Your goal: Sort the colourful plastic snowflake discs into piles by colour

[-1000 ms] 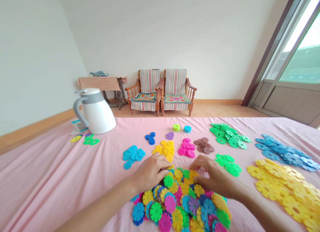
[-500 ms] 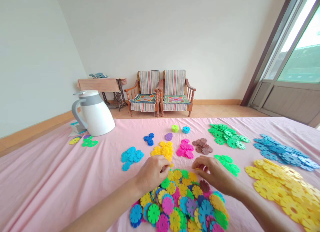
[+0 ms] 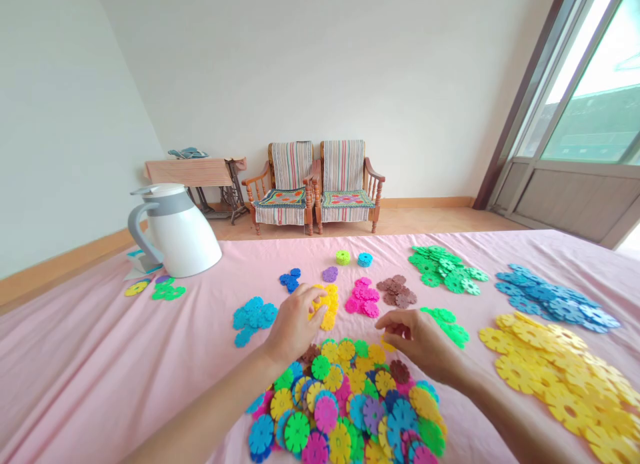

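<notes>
Head cam: left hand point(image 3: 295, 323) loosely open at the small yellow pile point(image 3: 329, 309), mid pink cloth point(image 3: 150, 364), nothing visibly gripped; right hand point(image 3: 423, 341) half-curled, can't tell its hold, by mixed discs point(image 3: 345, 391) nearer the edge. Light fingertips help.

Chair backs point(image 3: 343, 165) — striped; tablecloth point(image 3: 200, 331) — pink

Mixed disc pile point(image 3: 345, 401) cut off below, small yellow pile point(image 3: 329, 309) partly behind left hand point(image 3: 296, 323)

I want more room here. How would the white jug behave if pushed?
The white jug looks rigid and should keep its shape. Its base is wider than its top, so a gentle low push probably won't tip it. It may ruck the wrinkled pink cloth beneath.
</notes>
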`<act>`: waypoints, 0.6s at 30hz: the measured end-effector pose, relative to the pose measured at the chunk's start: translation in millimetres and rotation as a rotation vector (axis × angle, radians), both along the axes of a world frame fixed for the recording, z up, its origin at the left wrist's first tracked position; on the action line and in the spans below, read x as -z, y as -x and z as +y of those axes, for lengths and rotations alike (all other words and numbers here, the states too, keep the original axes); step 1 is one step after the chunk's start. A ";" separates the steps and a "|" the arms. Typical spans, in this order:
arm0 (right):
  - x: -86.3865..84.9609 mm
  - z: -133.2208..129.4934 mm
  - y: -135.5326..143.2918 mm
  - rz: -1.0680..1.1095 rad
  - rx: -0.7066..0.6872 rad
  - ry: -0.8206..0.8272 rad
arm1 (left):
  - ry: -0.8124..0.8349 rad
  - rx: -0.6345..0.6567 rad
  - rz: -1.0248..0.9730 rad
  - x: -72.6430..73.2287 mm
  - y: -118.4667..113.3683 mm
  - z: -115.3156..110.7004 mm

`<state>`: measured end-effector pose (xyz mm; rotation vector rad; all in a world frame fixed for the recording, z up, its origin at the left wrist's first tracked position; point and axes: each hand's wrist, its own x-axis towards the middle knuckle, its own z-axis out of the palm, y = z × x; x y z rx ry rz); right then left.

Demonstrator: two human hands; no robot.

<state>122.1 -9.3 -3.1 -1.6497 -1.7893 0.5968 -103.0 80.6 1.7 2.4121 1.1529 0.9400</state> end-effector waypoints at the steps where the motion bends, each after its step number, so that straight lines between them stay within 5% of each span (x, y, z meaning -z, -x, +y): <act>1: -1.0 -0.3 2.2 0.046 -0.006 0.005 | 0.043 0.033 -0.018 -0.1 -2.0 -5.4; 10: 0.1 -9.5 35.7 0.395 -0.114 -0.081 | 0.332 0.229 -0.137 -2.7 -23.4 -51.9; 14: 4.3 -8.5 35.6 0.362 -0.068 -0.084 | 0.353 0.192 -0.145 -2.6 -20.7 -43.8; 18: 7.2 -2.9 25.6 0.292 0.035 -0.068 | 0.282 0.026 -0.140 -0.6 -10.6 -15.9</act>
